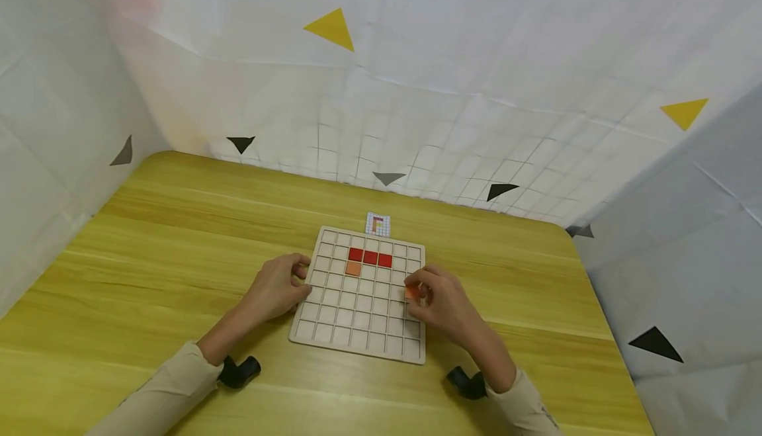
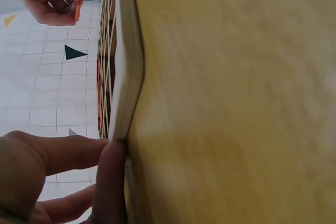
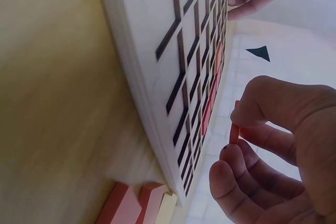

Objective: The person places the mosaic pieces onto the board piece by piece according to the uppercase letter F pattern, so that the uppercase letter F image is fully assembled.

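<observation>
A pale wooden grid board [image 1: 357,320] lies on the table, seen edge-on in both wrist views. Three red square tiles [image 1: 370,257] form a row in its upper part, with one orange tile [image 1: 353,268] below the leftmost. My left hand [image 1: 276,287] grips the board's left edge between thumb and finger [image 2: 110,171]. Over the right edge, my right hand [image 1: 443,300] pinches another orange square tile [image 3: 234,129] between thumb and fingertips, raised off the board. The other fingers of that hand are curled loosely.
Behind the board lies a small printed card [image 1: 378,224] with a coloured grid pattern. Red blocks [image 3: 115,203] and a cream block [image 3: 165,208] sit beside the board in the right wrist view. White sheeting [image 1: 417,79] with triangles encloses the wooden table [image 1: 512,257].
</observation>
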Available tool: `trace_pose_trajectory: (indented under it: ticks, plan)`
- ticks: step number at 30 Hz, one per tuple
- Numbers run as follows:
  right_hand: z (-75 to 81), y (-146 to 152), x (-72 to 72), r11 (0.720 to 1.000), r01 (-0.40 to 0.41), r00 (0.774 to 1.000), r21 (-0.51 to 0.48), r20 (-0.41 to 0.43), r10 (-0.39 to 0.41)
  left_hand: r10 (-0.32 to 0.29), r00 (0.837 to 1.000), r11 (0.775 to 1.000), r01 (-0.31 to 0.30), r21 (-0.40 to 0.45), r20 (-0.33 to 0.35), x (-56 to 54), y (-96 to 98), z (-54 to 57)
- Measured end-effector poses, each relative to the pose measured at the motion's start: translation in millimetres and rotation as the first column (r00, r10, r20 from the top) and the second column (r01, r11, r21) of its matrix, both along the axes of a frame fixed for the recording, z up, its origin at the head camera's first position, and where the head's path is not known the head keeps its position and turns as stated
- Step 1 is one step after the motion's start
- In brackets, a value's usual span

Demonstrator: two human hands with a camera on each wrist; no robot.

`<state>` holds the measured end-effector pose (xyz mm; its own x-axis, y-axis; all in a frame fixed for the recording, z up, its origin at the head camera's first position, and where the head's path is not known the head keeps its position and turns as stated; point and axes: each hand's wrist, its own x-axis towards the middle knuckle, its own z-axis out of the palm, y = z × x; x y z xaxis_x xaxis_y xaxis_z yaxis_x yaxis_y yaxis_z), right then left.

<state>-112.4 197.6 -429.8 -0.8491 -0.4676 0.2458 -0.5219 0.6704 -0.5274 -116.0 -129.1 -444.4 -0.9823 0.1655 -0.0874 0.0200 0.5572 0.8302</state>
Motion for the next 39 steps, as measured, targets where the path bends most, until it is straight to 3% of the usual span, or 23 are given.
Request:
trace_pose_trajectory:
  ticks: [39]
  plan:
    - [2.7,-43,-8.1,0.991,-0.130,0.991,-0.045,-0.047,0.128,-0.004,1.000,1.000,0.004,-0.009,0.004,-0.2,0.4,-0.3]
